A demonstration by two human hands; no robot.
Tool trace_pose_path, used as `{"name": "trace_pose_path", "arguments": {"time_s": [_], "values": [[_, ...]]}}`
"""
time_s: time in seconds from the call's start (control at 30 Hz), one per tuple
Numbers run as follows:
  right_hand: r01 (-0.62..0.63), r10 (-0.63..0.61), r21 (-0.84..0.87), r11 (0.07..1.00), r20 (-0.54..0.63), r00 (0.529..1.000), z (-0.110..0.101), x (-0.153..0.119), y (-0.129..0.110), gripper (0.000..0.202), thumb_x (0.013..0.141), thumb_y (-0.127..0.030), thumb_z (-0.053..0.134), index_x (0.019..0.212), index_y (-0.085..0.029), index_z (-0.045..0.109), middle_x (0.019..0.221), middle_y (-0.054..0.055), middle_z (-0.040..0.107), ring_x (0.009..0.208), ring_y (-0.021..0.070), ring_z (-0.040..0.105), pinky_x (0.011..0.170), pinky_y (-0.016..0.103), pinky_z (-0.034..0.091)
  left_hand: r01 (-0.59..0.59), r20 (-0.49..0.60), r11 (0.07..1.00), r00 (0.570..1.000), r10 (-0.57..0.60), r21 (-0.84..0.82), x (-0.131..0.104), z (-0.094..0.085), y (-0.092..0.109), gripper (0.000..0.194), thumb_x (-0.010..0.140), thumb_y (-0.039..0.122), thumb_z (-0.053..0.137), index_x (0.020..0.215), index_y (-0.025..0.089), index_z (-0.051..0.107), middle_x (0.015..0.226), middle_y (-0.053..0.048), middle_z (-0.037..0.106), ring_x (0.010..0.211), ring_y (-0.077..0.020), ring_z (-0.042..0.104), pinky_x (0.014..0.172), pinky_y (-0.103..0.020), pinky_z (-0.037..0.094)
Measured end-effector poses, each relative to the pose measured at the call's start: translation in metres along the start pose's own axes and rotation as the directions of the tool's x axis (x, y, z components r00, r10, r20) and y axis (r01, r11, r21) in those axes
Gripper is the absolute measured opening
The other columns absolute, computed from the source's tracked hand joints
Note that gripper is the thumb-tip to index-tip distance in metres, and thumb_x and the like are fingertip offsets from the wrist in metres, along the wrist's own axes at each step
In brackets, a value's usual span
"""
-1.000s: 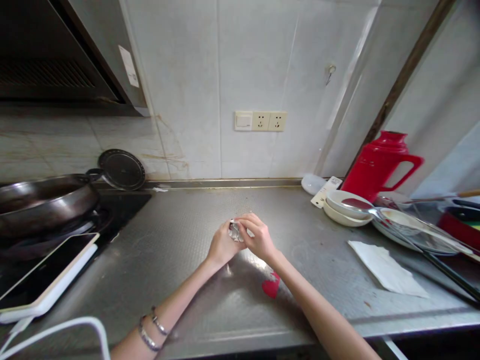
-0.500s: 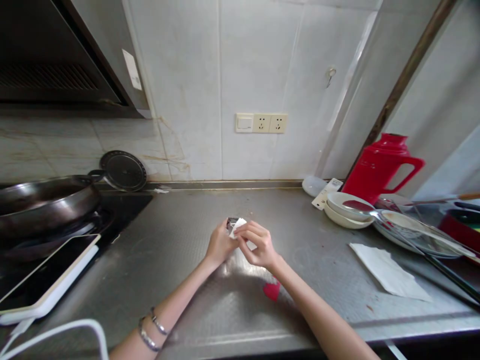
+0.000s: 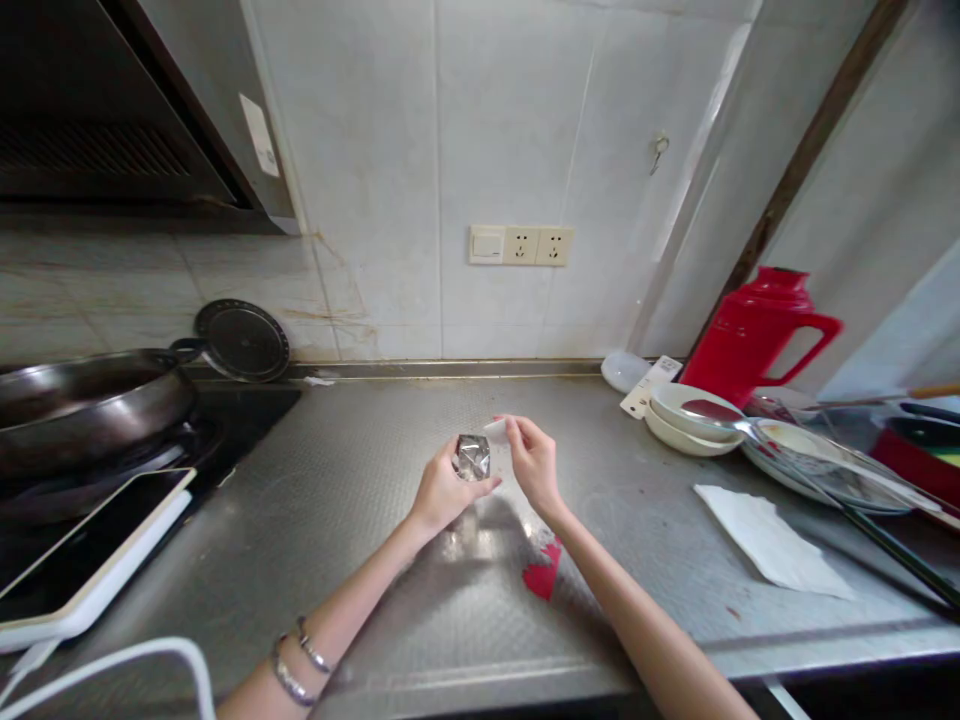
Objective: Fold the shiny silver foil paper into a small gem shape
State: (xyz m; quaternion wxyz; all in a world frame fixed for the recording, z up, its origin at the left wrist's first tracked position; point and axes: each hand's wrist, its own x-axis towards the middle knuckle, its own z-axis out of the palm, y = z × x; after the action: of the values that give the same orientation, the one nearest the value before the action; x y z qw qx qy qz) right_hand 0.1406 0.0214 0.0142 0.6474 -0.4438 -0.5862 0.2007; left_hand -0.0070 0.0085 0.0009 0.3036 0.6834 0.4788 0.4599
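Observation:
My left hand (image 3: 439,494) is closed around the edges of a small square block with a shiny silver, dark-sided surface (image 3: 473,458), held just above the steel counter (image 3: 360,560). To its right, my right hand (image 3: 535,464) pinches a small white piece of paper or tissue (image 3: 496,433) between thumb and fingers. The paper's lower end is close to the block's right side; I cannot tell whether they touch. A jagged red scrap (image 3: 541,576) lies on the counter below my right hand.
A pan (image 3: 97,405) sits on the hob at left, with a phone-like device (image 3: 97,560) and white cable (image 3: 150,650) in front. On the right stand a red thermos (image 3: 750,325), bowls (image 3: 694,440), plates with utensils, and a flat white tissue (image 3: 769,540).
My right hand has moved right and slightly up with the white paper, away from my left hand. The silver face of the block, mostly covered before, now shows.

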Motion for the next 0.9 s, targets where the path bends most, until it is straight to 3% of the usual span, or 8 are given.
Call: {"name": "trace_pose_path", "arguments": {"time_s": [0.13,0.23,0.33,0.4,0.6,0.67,0.8,0.9], "values": [[-0.144,0.111,0.127,0.981,0.24,0.965,0.005,-0.001,0.001,0.03,0.085,-0.043,0.055,0.092,-0.017,0.07,0.101,0.01,0.071,0.089,0.0213,0.066,0.078,0.033,0.053,-0.023,-0.01,0.999,1.0,0.023,-0.028,0.0,-0.001,0.002,0.06,0.059,0.039,0.08,0.111,0.018,0.059,0.094,-0.005,0.07,0.083,-0.0191,0.065,0.074,-0.027,0.05],[-0.255,0.136,0.204,0.945,0.463,0.876,0.003,-0.002,-0.002,0.03,0.079,-0.036,0.064,0.105,-0.02,0.065,0.109,0.007,0.069,0.096,0.0213,0.065,0.085,0.035,0.052,-0.016,-0.016,0.999,1.0,0.015,-0.048,0.001,-0.003,0.005,0.06,0.062,0.037,0.078,0.115,0.019,0.058,0.099,-0.006,0.07,0.087,-0.0198,0.066,0.077,-0.028,0.05],[-0.35,0.131,0.275,0.895,0.587,0.799,-0.001,-0.003,-0.003,0.043,0.075,-0.029,0.068,0.116,-0.022,0.058,0.107,0.005,0.068,0.099,0.0205,0.064,0.088,0.036,0.051,0.009,-0.017,0.999,1.0,-0.01,-0.042,0.001,-0.003,0.007,0.054,0.063,0.031,0.076,0.113,0.018,0.059,0.096,-0.005,0.071,0.084,-0.019,0.067,0.076,-0.027,0.051],[-0.378,0.131,0.3,0.876,0.605,0.786,-0.001,-0.003,-0.004,0.048,0.072,-0.026,0.07,0.118,-0.022,0.056,0.11,0.005,0.067,0.101,0.0206,0.064,0.091,0.037,0.05,0.011,-0.024,0.999,1.0,-0.012,-0.037,0.001,-0.003,0.006,0.052,0.064,0.027,0.075,0.112,0.019,0.059,0.094,-0.004,0.072,0.083,-0.0186,0.067,0.075,-0.027,0.051],[-0.369,0.194,0.243,0.897,0.535,0.823,0.001,-0.003,-0.008,0.049,0.068,-0.028,0.073,0.114,-0.019,0.059,0.105,0.006,0.068,0.098,0.0214,0.065,0.087,0.036,0.052,0.027,0.01,0.999,1.0,-0.027,-0.022,0.002,-0.004,0.005,0.05,0.066,0.028,0.074,0.112,0.018,0.058,0.096,-0.005,0.072,0.085,-0.0198,0.068,0.076,-0.028,0.051],[-0.363,0.21,0.222,0.905,0.51,0.834,0.001,-0.002,-0.009,0.049,0.066,-0.029,0.074,0.112,-0.019,0.06,0.103,0.006,0.069,0.096,0.0214,0.065,0.083,0.035,0.054,0.046,0.041,0.998,0.998,-0.044,-0.034,0.002,-0.004,0.007,0.07,0.064,0.033,0.076,0.127,0.016,0.048,0.104,-0.009,0.07,0.092,-0.0225,0.067,0.081,-0.031,0.052],[-0.493,0.346,0.217,0.842,0.484,0.804,0.0,0.001,-0.007,0.052,0.068,-0.035,0.072,0.114,-0.018,0.058,0.097,0.006,0.069,0.088,0.0222,0.067,0.067,0.032,0.058,0.019,0.111,1.0,0.994,-0.017,-0.013,0.0,-0.003,0.003,0.123,0.054,0.038,0.084,0.148,0.015,0.007,0.127,-0.017,0.058,0.113,-0.0288,0.059,0.095,-0.042,0.047],[-0.561,0.407,0.232,0.795,0.483,0.776,-0.001,0.002,-0.006,0.05,0.069,-0.039,0.07,0.113,-0.018,0.059,0.094,0.005,0.067,0.086,0.0225,0.067,0.061,0.032,0.059,-0.046,0.16,0.998,0.986,0.038,0.046,0.0,-0.001,-0.008,0.134,0.051,0.039,0.086,0.149,0.019,-0.003,0.138,-0.019,0.048,0.121,-0.0321,0.052,0.1,-0.048,0.042]]}}
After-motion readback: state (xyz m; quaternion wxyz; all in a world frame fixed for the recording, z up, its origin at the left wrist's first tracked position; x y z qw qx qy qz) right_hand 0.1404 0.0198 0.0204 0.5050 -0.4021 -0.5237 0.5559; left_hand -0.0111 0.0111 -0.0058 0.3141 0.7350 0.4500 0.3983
